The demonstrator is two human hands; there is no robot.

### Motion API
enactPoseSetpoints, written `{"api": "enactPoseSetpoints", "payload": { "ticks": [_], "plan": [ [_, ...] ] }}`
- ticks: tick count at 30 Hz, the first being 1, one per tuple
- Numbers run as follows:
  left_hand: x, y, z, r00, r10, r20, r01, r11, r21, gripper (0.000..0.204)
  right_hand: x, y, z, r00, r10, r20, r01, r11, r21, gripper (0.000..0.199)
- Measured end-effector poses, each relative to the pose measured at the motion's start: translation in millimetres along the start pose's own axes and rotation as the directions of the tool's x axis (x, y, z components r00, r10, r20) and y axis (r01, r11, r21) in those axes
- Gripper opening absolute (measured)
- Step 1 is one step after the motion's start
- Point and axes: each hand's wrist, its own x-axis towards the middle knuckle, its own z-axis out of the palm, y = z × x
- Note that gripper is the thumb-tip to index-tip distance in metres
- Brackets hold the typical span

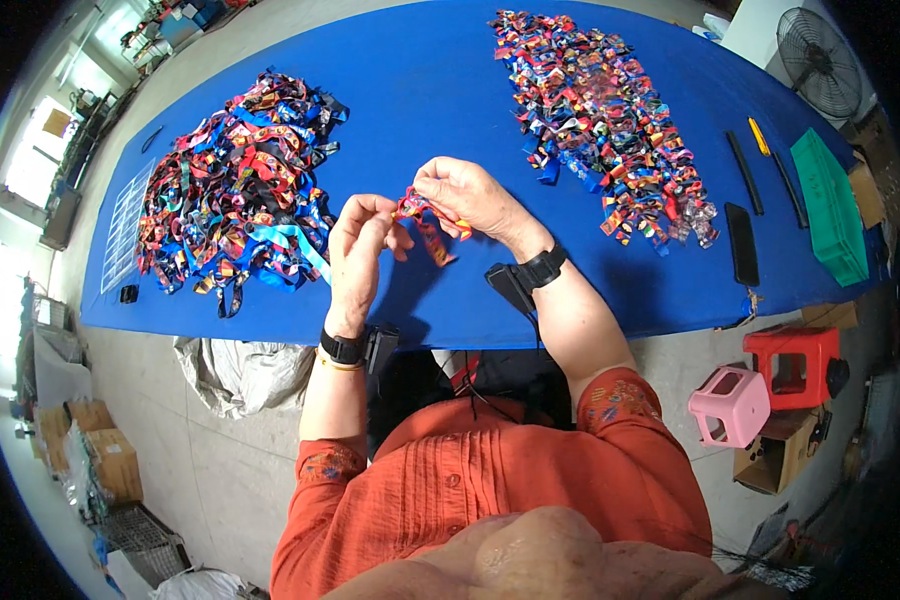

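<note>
Between my two hands, above the blue tabletop (410,90), is a short printed ribbon strap (436,244) in red, yellow and dark colours. My left hand (358,245) pinches one part of it between thumb and fingers. My right hand (468,196) is closed on its upper part, and a loose end hangs down between the hands. A big tangled pile of similar ribbon straps (240,180) lies to the left. To the right, many small looped or folded ribbon pieces (610,120) lie in close rows. How the held strap is folded cannot be made out.
Along the right side lie a black phone (741,245), dark rods (744,172), a yellow-handled cutter (758,136) and a green plastic tray (830,205). A fan (818,62) stands beyond. Pink (730,405) and red stools (792,365) are on the floor. A white grid sheet (125,230) lies left.
</note>
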Motion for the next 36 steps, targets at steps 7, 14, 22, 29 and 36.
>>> {"api": "enactPoseSetpoints", "payload": {
  "ticks": [7,14,22,29,36],
  "plan": [
    [6.1,-5.0,5.8,0.997,0.023,-0.074,0.001,0.951,0.310,0.016,5.2,8.5,0.7,0.997,0.009,0.070,-0.007,0.999,-0.033,0.023],
    [2.7,-2.6,9.3,0.994,0.049,-0.096,-0.004,0.908,0.419,0.014,3.5,5.8,3.2,0.999,0.021,0.047,-0.020,0.999,-0.029,0.022],
    [0.3,-6.1,11.6,0.988,0.105,-0.112,-0.062,0.939,0.337,0.013,0.5,1.2,0.5,0.992,0.084,0.097,-0.073,0.991,-0.113,0.024],
    [-2.3,-10.1,17.9,0.974,0.136,-0.183,-0.091,0.968,0.232,0.014,2.5,7.8,0.4,0.985,0.063,0.158,-0.046,0.993,-0.111,0.022],
    [2.3,2.0,9.8,0.993,0.030,-0.117,0.009,0.947,0.320,0.017,2.9,7.1,-1.9,0.992,0.059,0.115,-0.047,0.993,-0.107,0.022]
  ]
}}
